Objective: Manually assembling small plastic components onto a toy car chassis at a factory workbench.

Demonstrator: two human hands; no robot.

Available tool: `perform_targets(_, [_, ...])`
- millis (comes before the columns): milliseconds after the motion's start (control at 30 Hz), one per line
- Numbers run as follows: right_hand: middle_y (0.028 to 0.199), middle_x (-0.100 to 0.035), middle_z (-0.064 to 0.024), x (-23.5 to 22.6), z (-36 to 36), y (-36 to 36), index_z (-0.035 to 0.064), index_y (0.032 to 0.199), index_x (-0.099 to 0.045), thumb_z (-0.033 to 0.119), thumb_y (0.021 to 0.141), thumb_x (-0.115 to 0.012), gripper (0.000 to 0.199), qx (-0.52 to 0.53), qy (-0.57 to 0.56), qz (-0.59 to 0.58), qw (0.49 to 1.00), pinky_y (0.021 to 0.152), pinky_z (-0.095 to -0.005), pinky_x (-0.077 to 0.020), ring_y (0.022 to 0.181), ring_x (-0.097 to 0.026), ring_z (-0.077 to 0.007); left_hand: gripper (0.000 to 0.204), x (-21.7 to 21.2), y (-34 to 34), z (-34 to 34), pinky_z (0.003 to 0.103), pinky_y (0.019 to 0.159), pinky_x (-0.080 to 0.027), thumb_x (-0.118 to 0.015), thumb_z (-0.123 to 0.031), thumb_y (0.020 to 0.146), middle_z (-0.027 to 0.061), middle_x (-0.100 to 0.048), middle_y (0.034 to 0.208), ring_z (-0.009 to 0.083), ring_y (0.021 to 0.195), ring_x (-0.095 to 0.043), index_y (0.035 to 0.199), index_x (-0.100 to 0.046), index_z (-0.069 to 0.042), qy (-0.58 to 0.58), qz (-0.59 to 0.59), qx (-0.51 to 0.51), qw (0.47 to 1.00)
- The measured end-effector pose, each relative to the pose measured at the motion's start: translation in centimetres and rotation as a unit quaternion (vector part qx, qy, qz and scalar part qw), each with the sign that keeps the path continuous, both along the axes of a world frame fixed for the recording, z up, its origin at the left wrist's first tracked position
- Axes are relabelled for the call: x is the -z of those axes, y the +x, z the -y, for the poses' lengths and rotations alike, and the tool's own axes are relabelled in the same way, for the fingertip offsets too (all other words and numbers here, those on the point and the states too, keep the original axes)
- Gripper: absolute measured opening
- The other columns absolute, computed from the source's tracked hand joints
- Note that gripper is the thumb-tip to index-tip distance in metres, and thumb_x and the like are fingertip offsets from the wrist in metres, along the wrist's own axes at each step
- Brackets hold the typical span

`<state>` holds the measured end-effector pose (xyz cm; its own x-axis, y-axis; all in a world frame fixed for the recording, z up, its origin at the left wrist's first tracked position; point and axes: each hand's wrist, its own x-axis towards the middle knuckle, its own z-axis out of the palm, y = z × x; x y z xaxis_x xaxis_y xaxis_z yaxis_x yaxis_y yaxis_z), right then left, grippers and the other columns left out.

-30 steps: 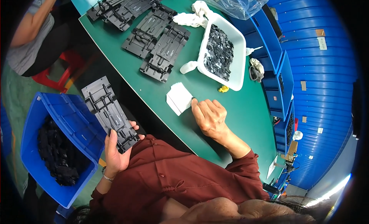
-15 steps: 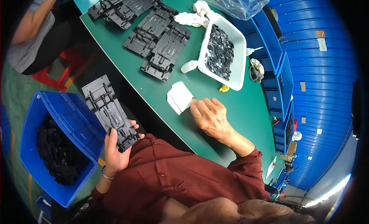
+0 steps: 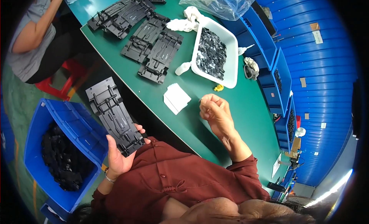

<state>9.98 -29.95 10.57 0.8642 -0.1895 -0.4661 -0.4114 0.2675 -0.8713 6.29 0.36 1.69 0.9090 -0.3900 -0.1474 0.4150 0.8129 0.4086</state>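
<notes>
My left hand (image 3: 120,160) is wrapped round the lower end of a long black plastic chassis plate (image 3: 115,115), which has axle-like bars and raised ribs. The plate tilts up and away, off the table's left edge. Over the green table, my right hand (image 3: 217,114) is closed in a pinch. A tiny dark bit shows at its fingertips, too small to name. Just left of that hand lies a folded white paper or cloth (image 3: 177,99). Beyond it, a white tray (image 3: 231,66) holds many small black pieces. More black chassis plates (image 3: 162,54) rest on the far table.
A white squeeze bottle (image 3: 183,68) and a small yellow object (image 3: 218,87) stand near the tray. Blue bins (image 3: 273,89) line the right side. At lower left, a blue crate (image 3: 82,133) holds black parts. A co-worker (image 3: 32,43) sits beyond a red stool (image 3: 63,79).
My right hand has lifted away from the white paper and turned, its pinched fingers now pointing up. The plate in my left hand has shifted slightly down and right in view.
</notes>
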Motion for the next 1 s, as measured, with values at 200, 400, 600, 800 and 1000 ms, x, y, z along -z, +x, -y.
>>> perform_targets(200, [0.07, -0.05, 0.0025, -0.5, -0.5, -1.0, 0.0048, 0.085, -0.062, 0.013, 0.091, -0.069, 0.012, -0.025, 0.057, -0.017, 0.998, 0.055, -0.023, -0.0332, 0.06, -0.042, -0.0076, 0.069, -1.9, 0.3, 1.0, 0.054, 0.096, -0.052, -0.026, -0.058, 0.106, 0.0213, -0.055, 0.135, 0.0338, 0.125, -0.055, 0.147, -0.042, -0.005, 0.026, 0.035, 0.039, 0.998])
perform_targets(400, [0.072, -0.051, 0.0028, -0.6, -1.7, -1.7, 0.0059, 0.085, -0.062, 0.014, 0.092, -0.068, 0.012, -0.062, 0.105, -0.019, 0.992, 0.055, -0.0231, -0.0327, 0.06, -0.042, -0.0076, 0.077, -3.0, 0.2, 1.7, 0.056, 0.105, -0.046, -0.028, -0.063, 0.104, 0.0207, -0.051, 0.142, 0.0352, 0.129, -0.052, 0.15, -0.037, -0.002, 0.027, 0.066, 0.076, 0.995])
perform_targets(600, [0.077, -0.055, 0.0024, -0.5, -3.5, -2.6, 0.0071, 0.092, -0.062, 0.019, 0.095, -0.07, 0.015, -0.124, 0.162, 0.003, 0.979, 0.059, -0.0221, -0.0371, 0.066, -0.05, -0.0075, 0.08, -3.0, -0.8, 2.3, 0.053, 0.106, -0.046, -0.03, -0.066, 0.103, 0.017, -0.052, 0.143, 0.0283, 0.127, -0.055, 0.148, -0.039, -0.002, 0.033, 0.066, 0.065, 0.995])
perform_targets(800, [0.09, -0.067, -0.0037, -0.9, -5.7, -4.4, 0.0036, 0.099, -0.065, 0.01, 0.094, -0.072, 0.01, -0.18, 0.116, 0.075, 0.974, 0.067, -0.0235, -0.0473, 0.076, -0.062, -0.0099, 0.074, -3.4, -2.7, 2.6, 0.049, 0.101, -0.049, -0.027, -0.061, 0.106, 0.018, -0.054, 0.14, 0.0288, 0.122, -0.058, 0.146, -0.042, -0.001, -0.019, 0.059, 0.034, 0.998])
perform_targets(1000, [0.086, -0.069, -0.0036, -1.6, -8.9, -5.4, 0.0013, 0.097, -0.068, 0.005, 0.091, -0.073, 0.008, -0.237, 0.029, 0.168, 0.956, 0.066, -0.0227, -0.0502, 0.072, -0.063, -0.0093, 0.078, -2.9, -5.1, 1.1, 0.048, 0.095, -0.053, -0.023, -0.064, 0.105, 0.017, -0.061, 0.13, 0.0299, 0.114, -0.062, 0.139, -0.049, 0.0, -0.046, 0.033, 0.013, 0.998])
